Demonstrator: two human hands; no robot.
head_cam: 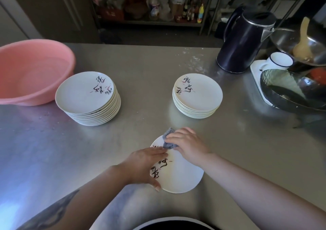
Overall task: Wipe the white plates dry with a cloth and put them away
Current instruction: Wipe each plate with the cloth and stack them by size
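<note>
I'm holding the plate (178, 173) near the counter's front edge, left hand (141, 166) gripping its rim, right hand (187, 145) pressing the bunched cloth (168, 141) at its far edge. I'm aiming to sweep evenly across the whole plate.

basin (26, 71) far left | left stack (88, 97) beside it | right stack (197, 95) | kettle (243, 42) behind-right | plate (178, 173) nearest
</note>
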